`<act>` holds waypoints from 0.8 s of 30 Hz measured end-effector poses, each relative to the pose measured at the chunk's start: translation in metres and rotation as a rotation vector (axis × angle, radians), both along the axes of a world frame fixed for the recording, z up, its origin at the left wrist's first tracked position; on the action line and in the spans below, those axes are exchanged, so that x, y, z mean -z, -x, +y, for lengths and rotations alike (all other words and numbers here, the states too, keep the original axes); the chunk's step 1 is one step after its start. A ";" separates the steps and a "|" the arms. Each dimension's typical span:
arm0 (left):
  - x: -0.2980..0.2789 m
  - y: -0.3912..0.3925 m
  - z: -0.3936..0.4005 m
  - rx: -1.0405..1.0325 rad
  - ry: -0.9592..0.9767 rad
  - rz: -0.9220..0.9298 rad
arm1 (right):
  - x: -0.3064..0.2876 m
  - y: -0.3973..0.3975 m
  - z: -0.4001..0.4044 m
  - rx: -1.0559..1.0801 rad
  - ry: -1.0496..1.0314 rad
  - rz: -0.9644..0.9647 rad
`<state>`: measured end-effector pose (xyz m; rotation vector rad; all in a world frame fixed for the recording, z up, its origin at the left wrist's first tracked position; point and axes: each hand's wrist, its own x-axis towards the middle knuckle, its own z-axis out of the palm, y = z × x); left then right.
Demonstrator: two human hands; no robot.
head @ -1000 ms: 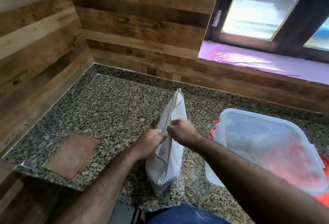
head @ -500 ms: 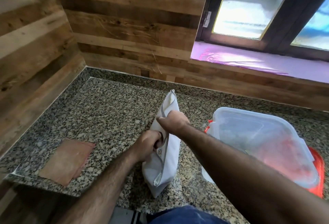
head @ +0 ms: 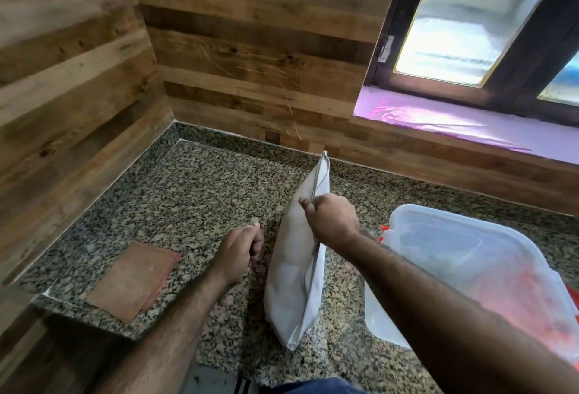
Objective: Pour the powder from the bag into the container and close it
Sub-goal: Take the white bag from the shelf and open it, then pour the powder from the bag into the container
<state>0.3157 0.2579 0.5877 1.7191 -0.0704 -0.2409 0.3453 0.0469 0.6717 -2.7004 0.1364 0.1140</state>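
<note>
Pinching the zip edge of the white bag (head: 294, 271), the right hand (head: 332, 221) holds the bag up on end on the speckled tabletop (head: 188, 199). Its grip is tight, with thumb and fingers curled on the top edge. The bag's bottom corner rests on the tabletop, below the grip and nearer the person. The left hand (head: 239, 252) is just left of the bag, not touching it, with fingers curled in; I cannot tell if it holds anything. The clear container (head: 476, 271) with its lid on sits right of the grip, partly behind the right arm. A brown mat (head: 133, 277) lies far left.
</note>
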 end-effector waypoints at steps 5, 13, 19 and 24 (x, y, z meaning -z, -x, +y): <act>-0.031 -0.020 -0.007 -0.115 0.023 -0.018 | -0.067 -0.009 -0.010 -0.056 -0.053 -0.171; -0.129 -0.080 -0.038 -0.358 0.137 -0.036 | -0.194 -0.021 -0.037 -0.269 0.148 -0.624; -0.205 -0.104 -0.058 -0.320 0.390 0.090 | -0.266 -0.007 -0.059 -0.387 0.362 -0.827; -0.228 -0.097 -0.060 -0.284 0.484 0.125 | -0.288 0.002 -0.085 -0.486 0.448 -0.990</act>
